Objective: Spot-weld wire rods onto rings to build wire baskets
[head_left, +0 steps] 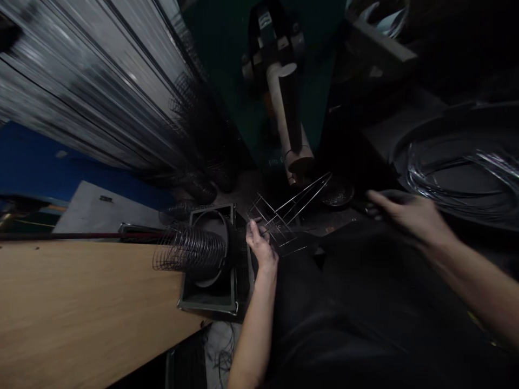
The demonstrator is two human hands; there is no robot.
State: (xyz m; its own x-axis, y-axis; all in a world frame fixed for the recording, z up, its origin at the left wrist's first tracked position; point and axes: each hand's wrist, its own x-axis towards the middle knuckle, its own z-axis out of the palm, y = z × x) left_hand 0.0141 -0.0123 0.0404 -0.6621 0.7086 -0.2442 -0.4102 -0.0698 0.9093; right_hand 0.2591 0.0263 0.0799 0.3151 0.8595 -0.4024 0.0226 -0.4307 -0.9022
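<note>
Wire grid [284,213] pinched at its near edge, centre of view.
Left hand [261,246] closes on it; its long wires splay loose, so it looks unfinished. Right hand [405,213] lies on a dark handle [368,208], grip unclear. Ring stack [188,248] sits on the box [208,300] beside.

One camera rides on the person's head, facing forward and steeply down over the lap. It sits close. Both forearms rise from the bottom edge, with the left hand [261,246] near the centre and the right hand [405,213] further right. The wooden tabletop [81,302] fills the lower left corner.
</note>
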